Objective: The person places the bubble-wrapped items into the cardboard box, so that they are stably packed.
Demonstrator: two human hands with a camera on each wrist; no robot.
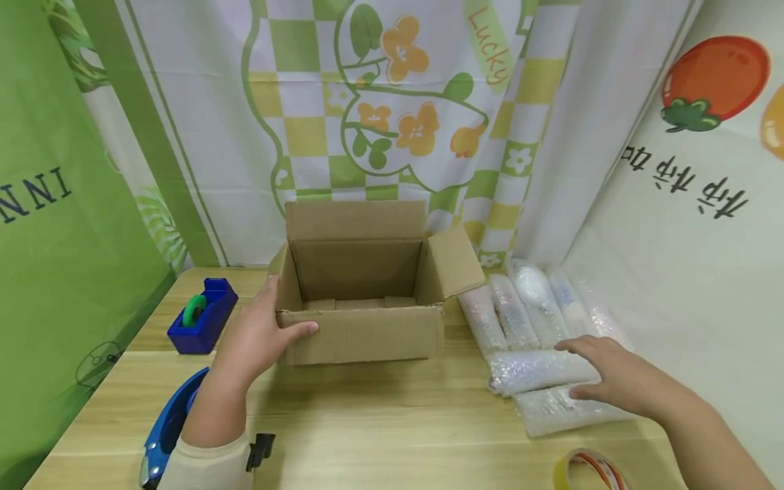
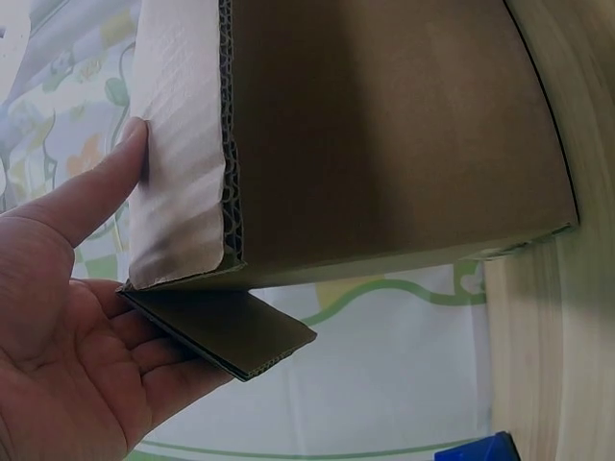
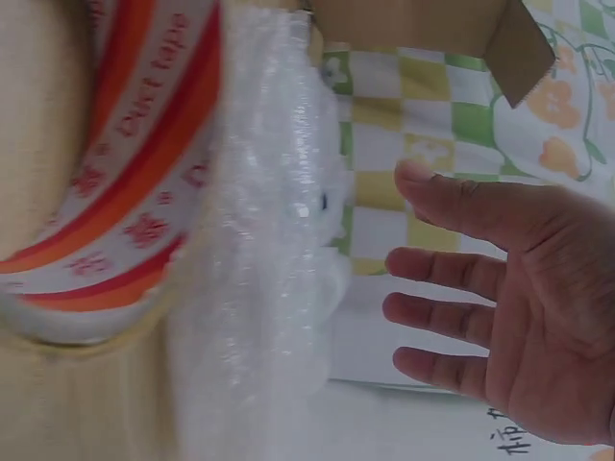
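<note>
An open cardboard box stands on the table with its flaps up or folded outward. My left hand holds the box's front left corner. In the left wrist view the thumb presses the front flap, while the fingers lie behind the small side flap. On the right, my right hand hovers over several bubble-wrapped packages, its fingers spread and slightly bent. The right wrist view shows that hand holding nothing, apart from the bubble wrap.
A blue tape dispenser with green tape sits left of the box. Nearer lies a blue-handled tool, partly hidden by my left forearm. A tape roll rests at the front right. Printed curtains hang behind the table.
</note>
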